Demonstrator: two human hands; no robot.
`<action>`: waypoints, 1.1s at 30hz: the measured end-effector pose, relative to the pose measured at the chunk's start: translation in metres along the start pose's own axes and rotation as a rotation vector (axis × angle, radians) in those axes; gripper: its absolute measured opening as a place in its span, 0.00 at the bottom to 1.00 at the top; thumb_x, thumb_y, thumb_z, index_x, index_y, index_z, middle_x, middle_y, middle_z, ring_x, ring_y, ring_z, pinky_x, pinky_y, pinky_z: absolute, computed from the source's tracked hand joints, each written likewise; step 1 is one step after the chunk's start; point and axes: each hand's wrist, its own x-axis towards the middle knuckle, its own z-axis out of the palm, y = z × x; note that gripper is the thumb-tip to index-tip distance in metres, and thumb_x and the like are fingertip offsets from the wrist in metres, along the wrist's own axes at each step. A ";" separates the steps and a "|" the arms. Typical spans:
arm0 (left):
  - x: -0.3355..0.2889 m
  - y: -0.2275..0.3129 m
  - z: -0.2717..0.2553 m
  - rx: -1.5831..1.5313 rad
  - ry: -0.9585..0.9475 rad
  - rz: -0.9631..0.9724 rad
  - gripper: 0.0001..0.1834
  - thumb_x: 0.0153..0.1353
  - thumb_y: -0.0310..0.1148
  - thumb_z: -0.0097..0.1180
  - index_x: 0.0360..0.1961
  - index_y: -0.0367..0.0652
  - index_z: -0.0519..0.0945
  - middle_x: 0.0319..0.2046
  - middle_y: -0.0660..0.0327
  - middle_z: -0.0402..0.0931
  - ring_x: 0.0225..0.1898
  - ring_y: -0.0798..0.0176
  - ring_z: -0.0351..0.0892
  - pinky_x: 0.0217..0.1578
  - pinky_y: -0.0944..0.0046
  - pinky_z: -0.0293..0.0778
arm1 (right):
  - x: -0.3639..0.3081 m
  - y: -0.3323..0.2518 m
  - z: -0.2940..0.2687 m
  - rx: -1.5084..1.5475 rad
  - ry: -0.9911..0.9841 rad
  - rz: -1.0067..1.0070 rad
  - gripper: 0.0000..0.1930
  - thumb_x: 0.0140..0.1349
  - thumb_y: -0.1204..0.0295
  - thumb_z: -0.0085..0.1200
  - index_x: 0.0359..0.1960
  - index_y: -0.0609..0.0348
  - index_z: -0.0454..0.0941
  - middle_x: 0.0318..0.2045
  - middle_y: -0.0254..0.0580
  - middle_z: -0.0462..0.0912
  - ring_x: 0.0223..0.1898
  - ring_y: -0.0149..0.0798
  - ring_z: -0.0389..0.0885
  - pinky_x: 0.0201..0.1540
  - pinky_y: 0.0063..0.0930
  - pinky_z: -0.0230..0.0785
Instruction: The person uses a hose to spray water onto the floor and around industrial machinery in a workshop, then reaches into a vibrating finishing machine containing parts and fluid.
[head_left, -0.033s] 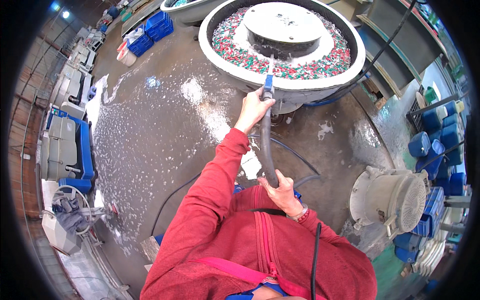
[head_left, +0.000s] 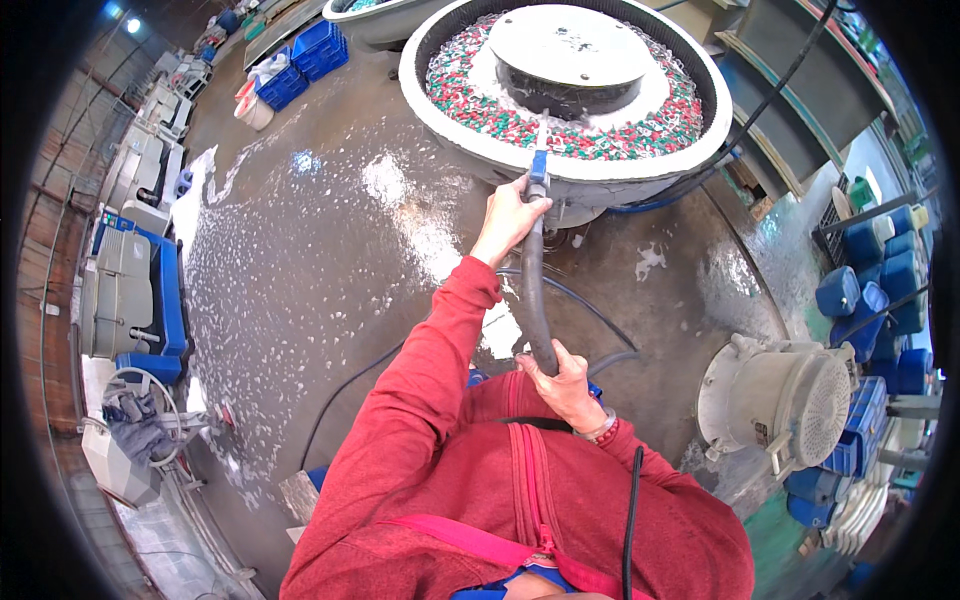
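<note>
Hose: You pointed a gray hose (head_left: 533, 270) at the near rim of a round tub (head_left: 640, 170), apparently at the step of running water over the small red, green and white pieces (head_left: 465, 85) inside.
Left hand: Your forward hand (head_left: 508, 220) was wrapped around the hose just behind the blue valve (head_left: 539, 165), fingers closed, with no visible gap.
Right hand: Your rear hand (head_left: 565, 385) grasped the hose lower down, near your waist, the fingers curled around it.
Spout: A pale streak reached from the valve over the pieces toward the white round lid (head_left: 565, 45) at the tub's center; whether it was spout or water could not be told.
Next move: It seemed to call for a firm two-handed hold and a gentle swing of the hose around the ring, the valve clear of the rim.
Floor: Wet, foam-flecked ground (head_left: 300, 270) spread to your left, while a large metal drum (head_left: 760, 395) lay to your right.
</note>
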 end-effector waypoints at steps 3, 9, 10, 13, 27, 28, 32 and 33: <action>-0.011 0.028 -0.004 0.005 -0.043 -0.023 0.30 0.47 0.33 0.58 0.50 0.27 0.67 0.35 0.53 0.76 0.34 0.68 0.74 0.37 0.68 0.70 | 0.000 -0.003 -0.002 0.029 -0.003 0.038 0.11 0.47 0.73 0.62 0.26 0.63 0.71 0.11 0.41 0.70 0.11 0.31 0.69 0.15 0.24 0.60; -0.018 0.045 -0.008 0.041 -0.067 -0.063 0.33 0.47 0.37 0.59 0.51 0.26 0.65 0.43 0.46 0.73 0.43 0.62 0.74 0.45 0.66 0.67 | 0.006 -0.023 -0.014 -0.010 -0.011 0.060 0.10 0.47 0.74 0.62 0.27 0.63 0.72 0.13 0.39 0.71 0.13 0.26 0.68 0.17 0.22 0.61; -0.017 0.047 -0.007 0.066 -0.053 -0.060 0.34 0.46 0.37 0.59 0.51 0.26 0.65 0.44 0.45 0.73 0.45 0.60 0.74 0.46 0.66 0.67 | 0.009 -0.026 -0.018 -0.014 -0.004 0.067 0.10 0.47 0.74 0.62 0.26 0.63 0.72 0.13 0.39 0.71 0.14 0.26 0.69 0.17 0.22 0.61; -0.016 0.047 -0.005 -0.002 -0.025 -0.032 0.35 0.46 0.40 0.59 0.51 0.25 0.64 0.45 0.44 0.71 0.47 0.59 0.72 0.47 0.65 0.66 | 0.014 -0.032 -0.029 -0.002 0.021 0.096 0.10 0.47 0.74 0.62 0.25 0.63 0.72 0.13 0.39 0.73 0.14 0.25 0.70 0.18 0.21 0.62; -0.003 0.039 0.017 0.084 0.045 0.101 0.32 0.48 0.39 0.58 0.49 0.24 0.67 0.35 0.49 0.76 0.36 0.65 0.75 0.38 0.66 0.70 | 0.018 -0.037 -0.057 -0.092 0.031 0.097 0.10 0.46 0.72 0.63 0.24 0.61 0.73 0.12 0.37 0.73 0.12 0.27 0.69 0.17 0.23 0.61; -0.001 0.037 0.025 0.103 0.049 0.091 0.32 0.48 0.39 0.58 0.48 0.24 0.67 0.35 0.47 0.76 0.37 0.64 0.75 0.39 0.66 0.69 | 0.020 -0.040 -0.060 -0.063 0.056 0.090 0.10 0.46 0.71 0.63 0.24 0.62 0.73 0.12 0.36 0.72 0.12 0.26 0.68 0.17 0.23 0.61; 0.006 0.017 0.041 0.147 0.089 0.138 0.29 0.48 0.38 0.58 0.48 0.27 0.69 0.27 0.53 0.78 0.29 0.68 0.76 0.31 0.68 0.70 | 0.016 -0.039 -0.065 -0.039 0.074 0.134 0.10 0.47 0.72 0.62 0.24 0.62 0.73 0.12 0.33 0.71 0.13 0.22 0.65 0.17 0.21 0.60; 0.005 0.017 0.042 0.136 0.069 0.127 0.29 0.48 0.38 0.58 0.48 0.27 0.69 0.25 0.54 0.77 0.27 0.69 0.76 0.30 0.69 0.70 | 0.014 -0.036 -0.069 -0.061 0.068 0.164 0.09 0.47 0.72 0.62 0.24 0.62 0.73 0.12 0.32 0.71 0.13 0.21 0.65 0.17 0.20 0.60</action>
